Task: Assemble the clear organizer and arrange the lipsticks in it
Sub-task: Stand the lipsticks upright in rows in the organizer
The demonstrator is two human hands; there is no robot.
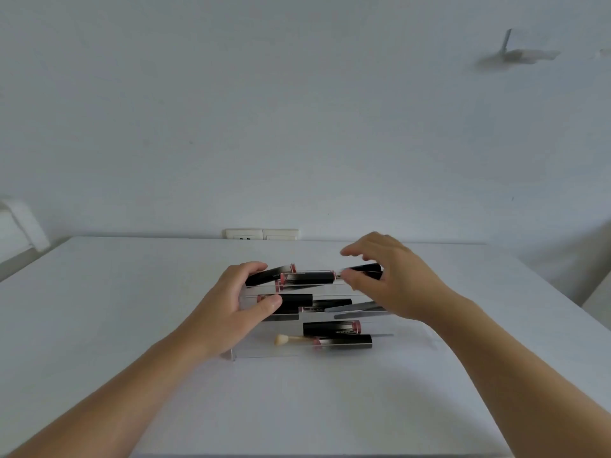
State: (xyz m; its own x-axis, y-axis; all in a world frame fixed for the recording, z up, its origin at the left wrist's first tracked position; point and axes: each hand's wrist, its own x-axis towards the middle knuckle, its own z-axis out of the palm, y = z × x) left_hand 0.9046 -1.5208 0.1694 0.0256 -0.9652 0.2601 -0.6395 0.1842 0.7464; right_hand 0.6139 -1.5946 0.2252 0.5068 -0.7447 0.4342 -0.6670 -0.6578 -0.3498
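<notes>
Clear acrylic is what I am working over: the organizer (330, 353) stands assembled on the white tabletop (99, 309), a stepped transparent rack whose edges show only as thin bright lines, so I judge the build done and the arranging well under way. Starting at the left, my left hand (231, 302) curls round the rack's left end, fingertips on the upper tier by the near end of a black lipstick (264, 276), thumb pressed near another lipstick (291, 300) one tier lower; it looks to be steadying the frame, though I cannot tell whether it grips the acrylic or a tube. Moving along, the top tier carries a glossy black tube with a pink end (309, 277), lying flat. The middle tier also holds what look like slim grey metal tools (357, 306). On the lowest step sit two more lipsticks (332, 328), smooth square-sided cases with rosy translucent caps, and a small brush with a pale soft tuft (282, 339). At the right, my right hand (393, 285) pinches the far-right lipstick (363, 268) on the top tier between thumb and fingers, other fingers lifted. What remains, I reckon, is seating this tube and straightening the slanted ones.
</notes>
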